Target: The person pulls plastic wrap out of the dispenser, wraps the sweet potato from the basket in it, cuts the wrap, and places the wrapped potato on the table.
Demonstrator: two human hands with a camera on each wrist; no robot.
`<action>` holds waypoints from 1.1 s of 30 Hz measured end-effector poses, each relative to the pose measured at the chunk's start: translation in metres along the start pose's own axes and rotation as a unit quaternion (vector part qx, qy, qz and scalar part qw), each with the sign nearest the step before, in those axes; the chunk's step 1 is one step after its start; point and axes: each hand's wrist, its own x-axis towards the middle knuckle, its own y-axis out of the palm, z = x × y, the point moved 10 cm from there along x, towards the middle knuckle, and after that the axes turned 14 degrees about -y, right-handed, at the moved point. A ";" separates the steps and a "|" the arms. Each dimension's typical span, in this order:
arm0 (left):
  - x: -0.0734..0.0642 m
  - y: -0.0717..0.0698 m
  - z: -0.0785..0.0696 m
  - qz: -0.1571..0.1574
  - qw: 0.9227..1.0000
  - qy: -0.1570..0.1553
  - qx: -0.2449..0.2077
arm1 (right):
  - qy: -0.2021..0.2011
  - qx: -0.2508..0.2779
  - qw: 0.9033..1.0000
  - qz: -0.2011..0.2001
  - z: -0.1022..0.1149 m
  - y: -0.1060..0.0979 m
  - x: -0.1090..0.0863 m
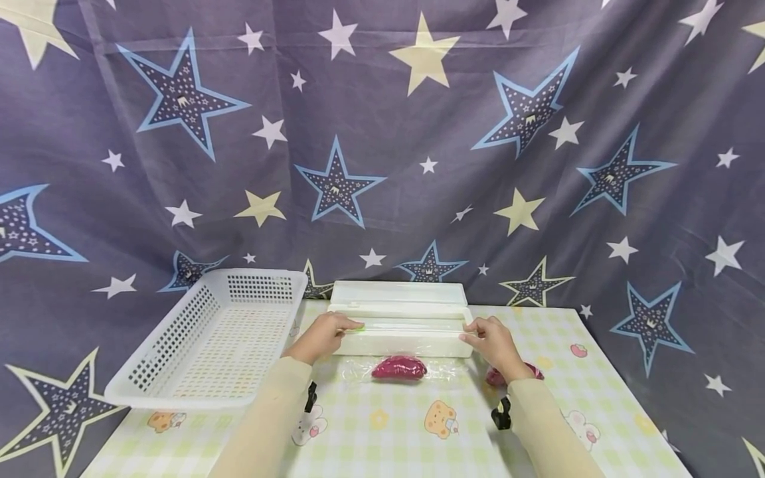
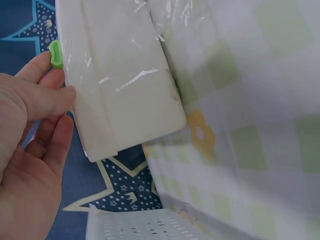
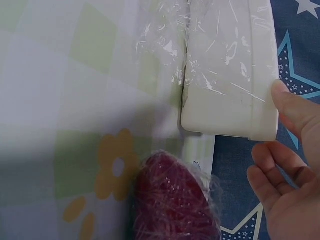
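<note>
A white cling film dispenser (image 1: pixel 406 344) stands at the back of the table with its lid (image 1: pixel 399 293) raised. My left hand (image 1: pixel 323 336) grips its left end, a fingertip at the green slide cutter (image 2: pixel 56 55). At the right end my right hand (image 1: pixel 493 345) holds the dispenser, thumb on the top front edge in the right wrist view. Clear film (image 3: pixel 232 55) hangs over the front wall and spreads onto the table. On that film lies a reddish-purple sweet potato (image 1: pixel 399 367). Another sweet potato (image 3: pixel 172 202), wrapped in film, lies beneath my right wrist, partly hidden by it in the head view.
A white perforated plastic basket (image 1: pixel 143 401) stands at the left of the table, close to my left forearm. A green-checked cloth (image 1: pixel 370 445) covers the table. Directly behind hangs a dark star-patterned curtain (image 1: pixel 382 219).
</note>
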 end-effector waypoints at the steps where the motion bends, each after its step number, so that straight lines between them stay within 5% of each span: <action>1: 0.000 0.001 -0.002 0.000 1.000 0.006 0.004 | 0.000 0.001 1.000 0.000 0.000 0.000 0.000; 9: 0.006 0.008 -0.003 0.020 0.999 -0.042 0.009 | -0.002 0.008 1.000 0.000 -0.002 0.003 0.000; 22: 0.016 0.008 0.005 -0.050 0.995 -0.087 0.005 | 0.007 0.007 1.000 0.000 -0.004 0.003 0.001; 33: 0.020 0.010 -0.006 -0.063 0.996 -0.062 0.000 | 0.004 0.001 1.000 -0.007 -0.002 0.001 -0.001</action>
